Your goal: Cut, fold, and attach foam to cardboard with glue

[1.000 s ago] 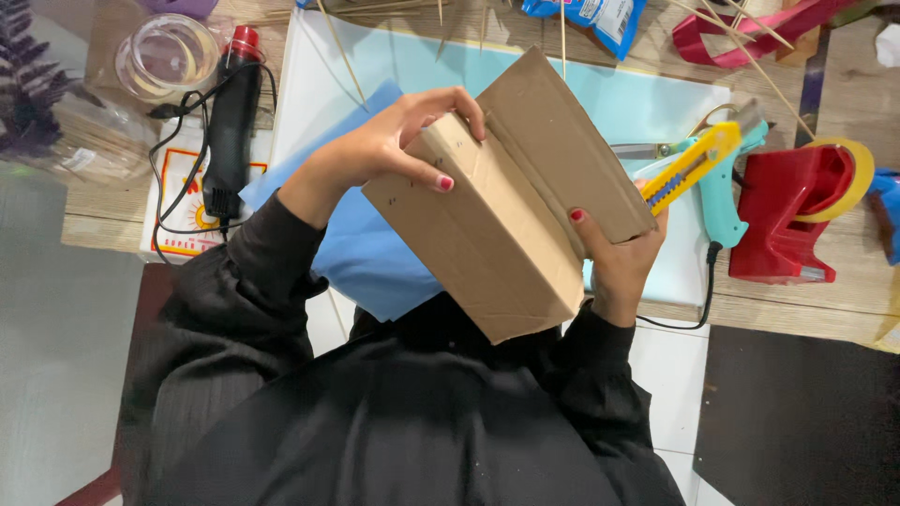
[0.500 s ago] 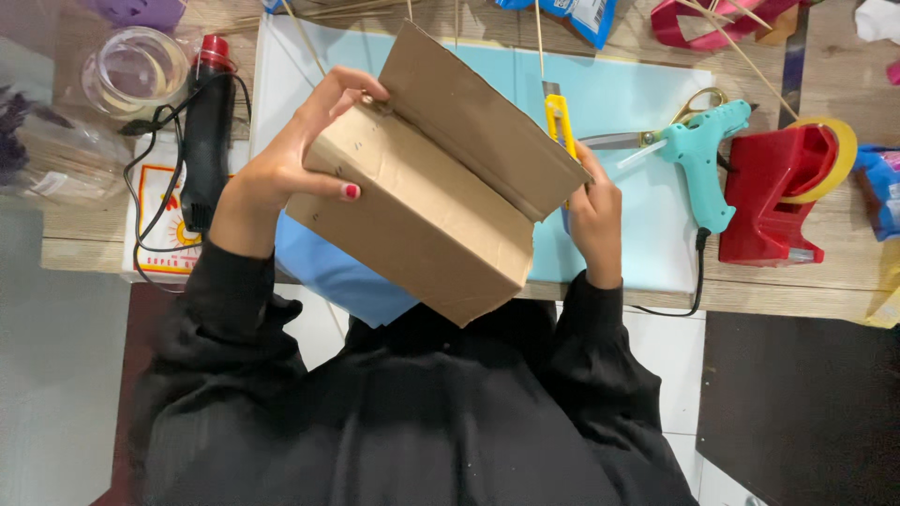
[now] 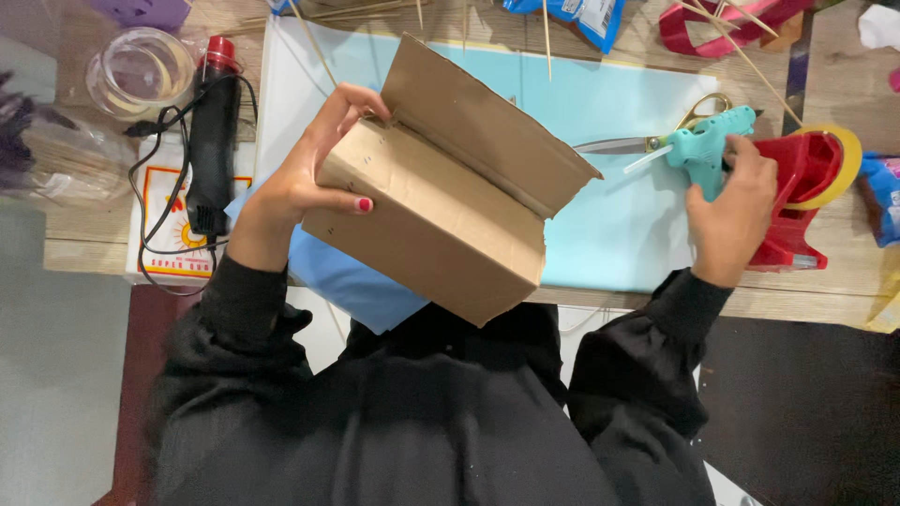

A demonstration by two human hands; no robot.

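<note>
- Sitting in the middle of the frame, the folded brown cardboard piece (image 3: 441,211) is held up above the table edge and tilted, its upper flap bent back along a crease that runs from upper left to lower right.
- The left hand (image 3: 305,178) grips the cardboard at its upper-left corner: the thumb lies flat across the near face, and the fingers (image 3: 352,103) curl over the top edge behind the flap, pressed close together.
- The left forearm, in a black sleeve, rises from the lower left, the wrist bent toward the cardboard.
- The right hand (image 3: 731,211) is off the cardboard, reaching out to the right of the frame, back of the hand up, with its fingers wrapped round the handle of a teal glue gun (image 3: 703,145).
- The glue gun lies on a light blue sheet (image 3: 628,225) that covers the table under the cardboard, its nozzle pointing left.
- A pair of scissors (image 3: 637,141) lies just beside the glue gun's nozzle.
- A red tape dispenser (image 3: 802,187) stands just right of the right hand.
- At the upper left of the frame, a black corded tool (image 3: 214,141) with a red tip lies beside a clear jar (image 3: 141,70).
- Thin wooden sticks (image 3: 544,28) are scattered along the top edge.
</note>
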